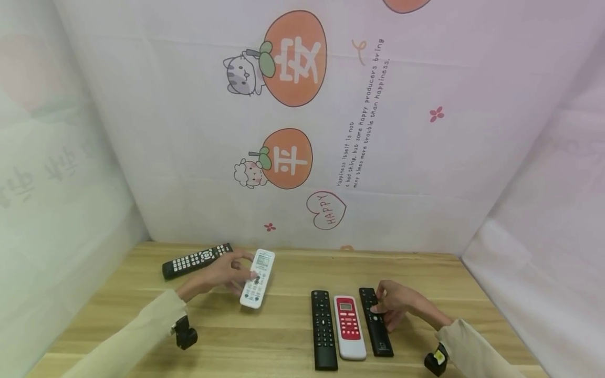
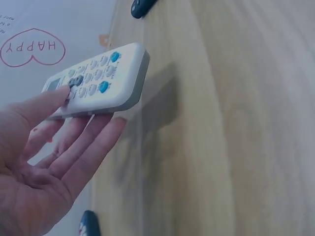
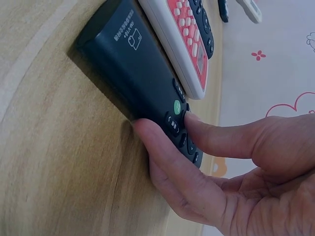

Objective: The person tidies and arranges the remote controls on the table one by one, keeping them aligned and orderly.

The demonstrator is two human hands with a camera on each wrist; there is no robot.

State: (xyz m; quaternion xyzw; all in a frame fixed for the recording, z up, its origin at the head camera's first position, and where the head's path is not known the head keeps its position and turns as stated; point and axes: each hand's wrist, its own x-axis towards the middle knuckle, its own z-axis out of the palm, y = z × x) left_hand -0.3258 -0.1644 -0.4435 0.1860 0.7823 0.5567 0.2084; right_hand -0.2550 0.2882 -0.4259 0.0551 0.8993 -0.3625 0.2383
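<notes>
My left hand (image 1: 226,273) grips a white remote control (image 2: 103,81) by its side edges, thumb on its buttons. In the left wrist view this remote is raised off the wood and casts a shadow. At the right, my right hand (image 3: 236,167) pinches a slim black remote (image 3: 128,64) between thumb and fingers, its far end covered by the hand in the head view. Beside that one lies a red and white remote (image 1: 350,328), and left of it a longer black remote (image 1: 323,331). Behind my left hand rests a black remote with white buttons (image 1: 194,261), partly hidden.
The wooden table (image 1: 264,341) carries all the remotes. A white printed cloth (image 1: 402,184) stands along its back edge, with more white cloth walls on the left and right. Small black devices (image 1: 184,333) are strapped at both wrists.
</notes>
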